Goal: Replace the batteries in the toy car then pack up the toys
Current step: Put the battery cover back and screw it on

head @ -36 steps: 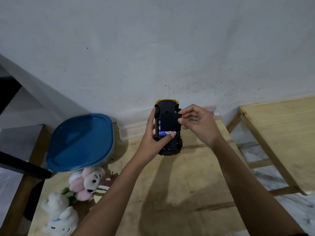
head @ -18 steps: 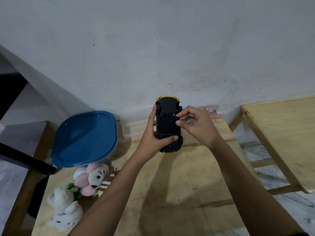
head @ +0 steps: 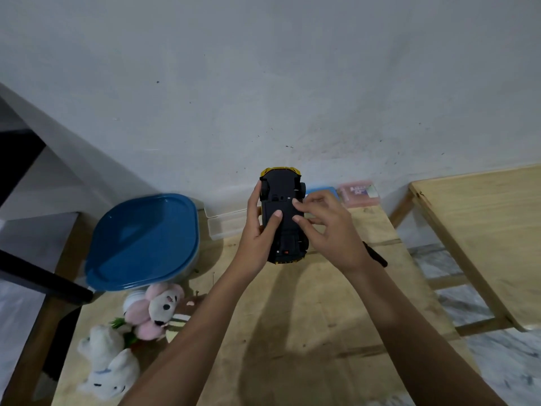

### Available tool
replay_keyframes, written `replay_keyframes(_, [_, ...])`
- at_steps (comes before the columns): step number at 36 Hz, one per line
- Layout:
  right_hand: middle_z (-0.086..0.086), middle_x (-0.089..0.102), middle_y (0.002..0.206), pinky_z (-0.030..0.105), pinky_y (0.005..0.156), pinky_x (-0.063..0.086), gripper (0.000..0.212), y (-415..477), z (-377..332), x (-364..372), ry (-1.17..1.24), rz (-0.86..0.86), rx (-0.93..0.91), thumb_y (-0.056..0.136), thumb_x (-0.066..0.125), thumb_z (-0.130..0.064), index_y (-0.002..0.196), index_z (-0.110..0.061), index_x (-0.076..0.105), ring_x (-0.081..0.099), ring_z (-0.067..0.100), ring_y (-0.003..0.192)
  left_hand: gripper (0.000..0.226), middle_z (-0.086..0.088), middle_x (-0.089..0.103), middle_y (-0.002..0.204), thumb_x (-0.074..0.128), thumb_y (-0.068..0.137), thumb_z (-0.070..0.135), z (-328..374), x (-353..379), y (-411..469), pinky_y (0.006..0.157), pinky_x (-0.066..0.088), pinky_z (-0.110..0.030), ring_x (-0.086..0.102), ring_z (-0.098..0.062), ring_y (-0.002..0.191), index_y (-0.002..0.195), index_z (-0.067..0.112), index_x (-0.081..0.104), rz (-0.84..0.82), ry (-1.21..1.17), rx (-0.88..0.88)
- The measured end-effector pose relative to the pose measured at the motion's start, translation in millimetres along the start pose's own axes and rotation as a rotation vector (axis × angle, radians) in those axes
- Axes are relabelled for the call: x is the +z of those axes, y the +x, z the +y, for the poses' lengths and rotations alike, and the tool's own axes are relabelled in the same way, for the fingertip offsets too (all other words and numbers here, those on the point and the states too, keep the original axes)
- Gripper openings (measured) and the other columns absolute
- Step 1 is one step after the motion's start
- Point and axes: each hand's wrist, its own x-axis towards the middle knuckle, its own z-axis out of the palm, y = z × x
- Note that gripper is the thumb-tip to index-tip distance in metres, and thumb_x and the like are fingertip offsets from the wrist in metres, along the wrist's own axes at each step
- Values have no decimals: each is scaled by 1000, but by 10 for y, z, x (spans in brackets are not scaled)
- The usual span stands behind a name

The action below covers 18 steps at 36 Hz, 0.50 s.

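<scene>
A yellow toy car [head: 285, 189] is held upside down above the wooden table [head: 292, 332], its black underside facing me. My left hand [head: 257, 230] grips the car from the left, thumb pressed on the closed battery cover. My right hand [head: 328, 227] touches the car's right side with fingertips on the cover edge. No batteries show. A pink and white plush [head: 158, 310] and a white plush [head: 108, 367] lie at the table's left front.
A blue-lidded container [head: 143, 238] sits at the table's back left. A clear plastic box [head: 225, 225], a blue item [head: 320, 190] and a pink case [head: 358, 193] lie by the wall. A black tool [head: 376, 256] lies under my right wrist. Another wooden table [head: 483, 230] stands at right.
The battery cover went over the compartment, hiding the blue battery seen a second ago. My left thumb moved up onto the cover and my right fingertips shifted down its right edge.
</scene>
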Motion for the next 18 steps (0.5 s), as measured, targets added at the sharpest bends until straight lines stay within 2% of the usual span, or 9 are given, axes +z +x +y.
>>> replay_keyframes(4, [3, 50, 99, 17, 82, 53, 28, -45, 79, 46, 33, 44, 6, 84, 63, -11, 112, -6, 66, 52, -4, 91, 56, 9, 47, 132, 39, 101, 15, -48, 41, 5, 79, 55, -25, 61, -3, 107, 145, 38, 14, -9, 17, -5])
replay_keyframes(9, [6, 52, 95, 28, 72, 57, 27, -83, 227, 107, -2, 68, 30, 82, 63, -12, 107, -4, 68, 55, 13, 85, 54, -1, 39, 145, 41, 100, 18, -110, 87, 48, 95, 51, -37, 52, -15, 123, 140, 46, 18, -15, 85, -11])
replay_keyframes(12, [10, 55, 94, 22, 70, 56, 27, -95, 314, 121, -8, 46, 62, 82, 63, -14, 105, -3, 69, 56, 13, 81, 54, 0, 38, 146, 42, 99, 18, -160, 119, 60, 96, 50, -35, 51, -12, 124, 136, 49, 19, 0, 98, -28])
replay_keyframes(15, [0, 51, 94, 8, 75, 51, 29, -78, 418, 93, 68, 6, 132, 81, 66, -15, 107, -4, 69, 55, 7, 86, 54, 3, 41, 143, 42, 99, 19, -229, 163, 92, 97, 49, -40, 51, -14, 124, 138, 48, 18, 13, 101, -52])
replay_keyframes(18, [-11, 51, 94, 5, 77, 48, 32, -40, 512, -12, 140, -35, 198, 81, 69, -6, 112, -8, 66, 54, -6, 91, 54, 4, 39, 144, 41, 99, 20, -262, 228, 160, 99, 47, -44, 49, -16, 126, 137, 49, 17, 16, 101, -60])
